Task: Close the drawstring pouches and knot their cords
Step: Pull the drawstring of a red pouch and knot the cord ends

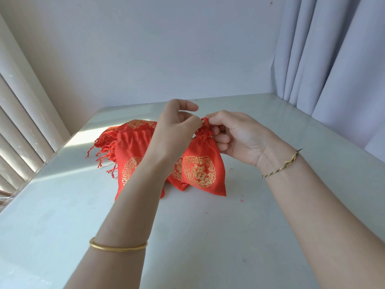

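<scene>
A red drawstring pouch [203, 170] with a gold round emblem hangs upright above the white table, its mouth gathered tight. Both hands are at its neck. My left hand [177, 130] pinches the red cord [205, 122] from the left, and my right hand [235, 136] pinches the same cord from the right, fingers curled behind the gathered top. Behind and to the left lies a pile of red pouches [129, 147] with loose knotted cords trailing left; my left forearm hides part of it.
The white table [208, 236] has a wall at its far edge. Grey curtains [333, 59] hang at the right, and a slatted blind [23, 130] stands at the left. Tiny red thread bits [241, 200] lie near the pouches.
</scene>
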The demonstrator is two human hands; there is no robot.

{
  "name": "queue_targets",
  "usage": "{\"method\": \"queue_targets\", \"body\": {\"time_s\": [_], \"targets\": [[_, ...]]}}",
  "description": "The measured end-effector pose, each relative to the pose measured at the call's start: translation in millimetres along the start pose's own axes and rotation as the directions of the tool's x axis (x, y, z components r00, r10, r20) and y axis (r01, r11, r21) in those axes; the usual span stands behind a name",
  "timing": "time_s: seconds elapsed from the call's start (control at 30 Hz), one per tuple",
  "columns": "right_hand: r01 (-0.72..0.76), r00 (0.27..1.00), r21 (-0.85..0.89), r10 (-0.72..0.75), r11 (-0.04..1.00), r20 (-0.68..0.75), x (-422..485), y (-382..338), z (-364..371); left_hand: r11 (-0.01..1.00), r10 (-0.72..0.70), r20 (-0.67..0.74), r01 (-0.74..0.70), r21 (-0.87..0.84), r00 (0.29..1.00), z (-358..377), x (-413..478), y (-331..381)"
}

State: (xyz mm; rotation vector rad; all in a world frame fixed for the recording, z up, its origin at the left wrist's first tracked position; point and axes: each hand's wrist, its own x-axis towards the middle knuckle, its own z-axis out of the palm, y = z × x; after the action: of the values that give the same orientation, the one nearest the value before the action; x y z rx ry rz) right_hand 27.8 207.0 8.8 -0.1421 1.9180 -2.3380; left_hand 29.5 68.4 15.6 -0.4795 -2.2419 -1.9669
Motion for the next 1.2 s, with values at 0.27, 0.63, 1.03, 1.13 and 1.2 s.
{"method": "queue_targets", "body": {"time_s": [0.27,0.63,1.03,1.13,1.2], "targets": [[-0.088,0.995,0.089,0.091,0.992,-0.04,0,0,-2,0.972,0.158,0.022,-0.159,0.176,0.987,3,1,-1],[-0.094,0.983,0.122,0.111,0.988,-0.143,-3,-5,0,0.868,0.239,-0.032,-0.199,0.455,0.97,4,1,2],[0.066,0.979,-0.252,-0.112,0.965,-0.173,-5,-9,-21,0.919,0.135,-0.033,-0.112,0.378,0.99,-2,4,1],[0.101,0.966,-0.31,-0.167,0.946,-0.196,-4,-8,-25,0.96,0.003,-0.015,0.001,0.279,1.0,-3,5,0],[0.11,0.957,-0.323,-0.188,0.94,-0.221,-2,-6,-25,0.972,-0.056,0.027,0.048,0.231,0.998,-2,5,0]]}}
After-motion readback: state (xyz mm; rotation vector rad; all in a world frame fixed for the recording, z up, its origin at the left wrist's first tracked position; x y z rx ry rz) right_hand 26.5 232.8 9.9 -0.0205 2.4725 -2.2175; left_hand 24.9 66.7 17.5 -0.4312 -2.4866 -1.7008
